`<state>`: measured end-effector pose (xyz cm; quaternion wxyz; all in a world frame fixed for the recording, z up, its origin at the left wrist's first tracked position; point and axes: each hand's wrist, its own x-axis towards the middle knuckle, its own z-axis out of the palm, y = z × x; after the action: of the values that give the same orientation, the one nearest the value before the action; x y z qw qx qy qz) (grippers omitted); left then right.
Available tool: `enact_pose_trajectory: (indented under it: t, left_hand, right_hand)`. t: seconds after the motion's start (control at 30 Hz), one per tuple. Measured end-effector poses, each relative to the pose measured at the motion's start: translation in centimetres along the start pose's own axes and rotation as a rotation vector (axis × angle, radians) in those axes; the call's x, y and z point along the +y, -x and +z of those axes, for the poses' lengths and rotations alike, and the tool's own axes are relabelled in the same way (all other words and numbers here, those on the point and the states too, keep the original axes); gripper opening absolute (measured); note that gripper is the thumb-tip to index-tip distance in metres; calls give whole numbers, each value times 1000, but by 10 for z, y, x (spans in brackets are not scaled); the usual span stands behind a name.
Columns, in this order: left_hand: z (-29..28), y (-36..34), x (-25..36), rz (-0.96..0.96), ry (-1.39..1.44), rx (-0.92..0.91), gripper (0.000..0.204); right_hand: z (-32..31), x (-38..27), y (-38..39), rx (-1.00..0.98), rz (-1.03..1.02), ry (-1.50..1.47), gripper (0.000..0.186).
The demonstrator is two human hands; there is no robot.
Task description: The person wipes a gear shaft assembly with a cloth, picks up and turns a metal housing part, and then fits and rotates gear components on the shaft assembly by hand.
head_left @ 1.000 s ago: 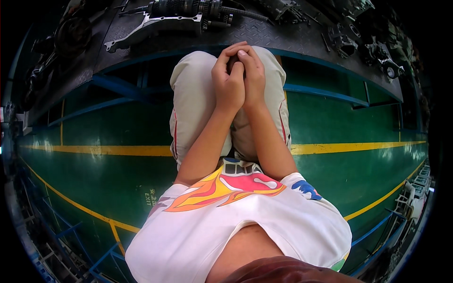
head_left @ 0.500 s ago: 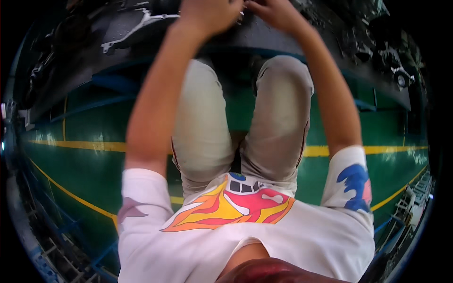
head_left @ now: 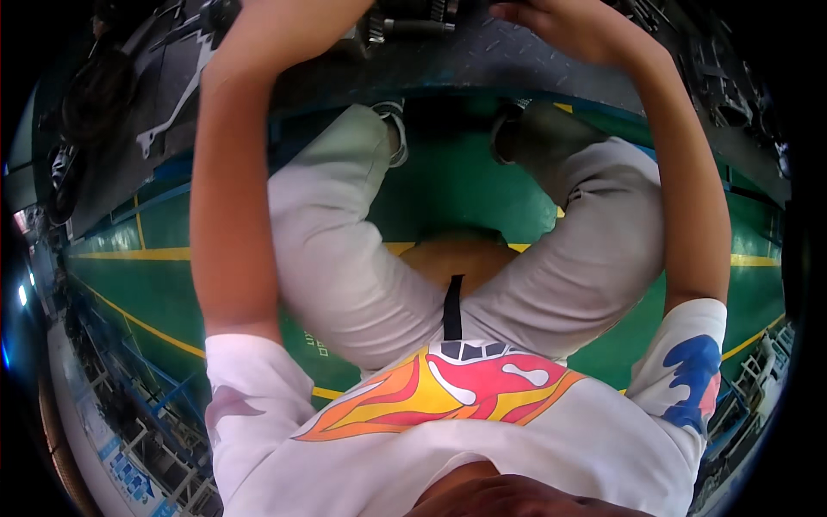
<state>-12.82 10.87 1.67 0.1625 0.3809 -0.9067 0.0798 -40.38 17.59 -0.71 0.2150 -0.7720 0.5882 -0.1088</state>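
My left hand [head_left: 297, 24] reaches over the dark metal bench [head_left: 551, 82] at the upper left; the top edge cuts off its fingers. Right beside it lies a metal shaft with gear teeth [head_left: 405, 28], partly out of view, and I cannot tell whether the hand touches it. Farther right, my right hand [head_left: 573, 28] hangs over the bench, a finger stretched out toward the left and nothing visible in its grasp. A gap of bench separates the two hands. Left of my left forearm is a thin silver metal bracket [head_left: 177, 112].
Dark metal parts [head_left: 732, 108] line the bench's right side, and a dark round part [head_left: 99, 95] sits at far left. Below me is a brown stool [head_left: 431, 263] on a green floor with yellow lines [head_left: 129, 254]. Racks [head_left: 758, 370] stand at lower right.
My hands, close together before, have moved apart, the left going left and the right going right. My knees have spread, bringing the stool and my shoes into view. The geared shaft now shows.
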Motion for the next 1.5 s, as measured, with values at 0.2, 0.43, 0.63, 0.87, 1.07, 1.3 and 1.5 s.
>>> enact_pose_trajectory:
  t: [0.2,0.43,0.63,0.87,1.07,1.3,1.5]
  left_hand:
    - [-13,1,-11,41,-31,3,49]
    - [3,-22,17,198,47,-28,69]
    - [28,-33,-18,374,-98,548,58]
    - [11,-19,2,415,165,481,59]
    - [26,-21,-19,413,-223,558,57]
    - [27,-16,14,210,163,284,55]
    - [57,-9,4,281,143,379,56]
  right_hand:
    - [-19,-21,22,47,-8,-21,24]
    - [-14,-4,30,125,-91,-34,21]
    - [-29,9,27,280,-192,-32,20]
    - [-18,14,32,268,-168,50,24]
    - [-8,23,22,306,-223,147,27]
    - [20,40,31,360,-163,39,29]
    - [30,34,24,246,-30,-145,28]
